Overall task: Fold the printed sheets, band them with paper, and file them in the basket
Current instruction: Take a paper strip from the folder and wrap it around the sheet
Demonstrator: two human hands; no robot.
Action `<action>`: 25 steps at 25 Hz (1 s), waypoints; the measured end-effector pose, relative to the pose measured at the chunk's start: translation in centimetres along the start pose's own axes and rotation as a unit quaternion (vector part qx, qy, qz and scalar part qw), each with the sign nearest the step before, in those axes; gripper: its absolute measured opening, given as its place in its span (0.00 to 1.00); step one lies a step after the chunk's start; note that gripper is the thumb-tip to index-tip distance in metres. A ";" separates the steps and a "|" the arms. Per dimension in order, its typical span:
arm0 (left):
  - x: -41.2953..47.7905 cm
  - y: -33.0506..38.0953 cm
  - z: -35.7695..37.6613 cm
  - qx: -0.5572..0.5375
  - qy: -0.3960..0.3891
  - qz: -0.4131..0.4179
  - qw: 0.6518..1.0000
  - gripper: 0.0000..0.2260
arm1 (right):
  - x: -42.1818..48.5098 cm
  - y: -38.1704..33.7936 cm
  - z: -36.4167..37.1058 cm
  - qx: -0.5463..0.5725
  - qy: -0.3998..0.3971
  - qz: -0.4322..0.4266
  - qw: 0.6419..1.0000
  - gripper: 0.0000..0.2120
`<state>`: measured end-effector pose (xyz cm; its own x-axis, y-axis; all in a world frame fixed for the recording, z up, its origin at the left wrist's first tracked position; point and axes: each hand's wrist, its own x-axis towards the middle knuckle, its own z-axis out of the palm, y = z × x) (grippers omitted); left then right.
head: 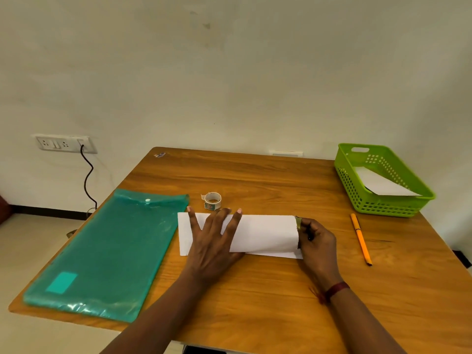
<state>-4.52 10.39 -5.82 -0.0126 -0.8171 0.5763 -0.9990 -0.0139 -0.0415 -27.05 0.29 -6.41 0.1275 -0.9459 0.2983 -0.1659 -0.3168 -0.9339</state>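
teal folder (pixel 107 251) | orange pen (pixel 360 238) | wall socket (pixel 63 143), cable (pixel 88 175) apparently plugged in

Folder (pixel 102 251) left of sheets (pixel 265 233); tape (pixel 212 199) behind; pen (pixel 360 238) right; basket (pixel 383 207) far right, perhaps holding paper (pixel 383 185).

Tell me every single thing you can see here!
table: one, brown wood, under everything
folded sheet: one, white, middle of the table
tape roll: one, whitish, just behind the sheet
folder: one, teal plastic, left on the table
basket: one, bright green, far right corner
paper: one, white, inside the basket
pen: one, orange, right of the sheet
wall socket: one, white, left wall, black cable plugged in
left hand: one, flat on the sheet
right hand: one, grips the sheet's right end
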 end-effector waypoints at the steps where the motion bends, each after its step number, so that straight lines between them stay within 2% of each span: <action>1: -0.1 0.0 0.0 0.005 0.002 -0.004 1.000 0.48 | -0.1 -0.2 0.1 -0.012 0.032 -0.010 0.999 0.10; 4: -0.4 -0.1 -0.1 0.012 0.015 -0.024 1.000 0.46 | -0.5 -0.4 0.2 -0.048 0.144 -0.035 0.988 0.07; 5: -0.5 -0.1 -0.2 0.015 0.022 -0.025 0.999 0.45 | -0.4 -0.3 0.0 -0.082 0.156 -0.041 0.983 0.07; 7: -0.6 0.0 -0.3 0.021 0.037 -0.022 0.999 0.43 | 0.0 0.4 -1.0 -0.211 0.107 -0.068 0.969 0.08; 10: -0.6 0.1 -0.3 0.035 0.039 -0.023 0.998 0.43 | 0.1 1.6 -2.0 -0.378 -0.041 -0.143 0.914 0.10; 13: -0.3 0.2 -0.2 0.042 0.029 -0.057 0.997 0.42 | -0.3 1.9 -1.8 -0.455 -0.105 -0.158 0.870 0.22; 16: -0.3 0.1 0.0 0.041 0.027 -0.078 0.996 0.40 | -0.6 1.9 -1.3 -0.489 -0.139 -0.181 0.842 0.29; 20: -0.3 0.0 0.1 0.033 0.028 -0.094 0.995 0.38 | -0.5 1.9 -1.4 -0.483 -0.147 -0.161 0.848 0.30; 25: 0.0 -0.1 0.1 0.026 0.022 -0.127 0.991 0.38 | -0.6 1.1 -1.8 -0.430 -0.092 -0.136 0.888 0.31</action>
<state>-4.42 10.36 -5.93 0.2363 -0.7576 0.6085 -0.9667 -0.2468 0.0681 -29.08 0.34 -7.30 0.4211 -0.8242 0.3787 -0.7794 -0.5424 -0.3136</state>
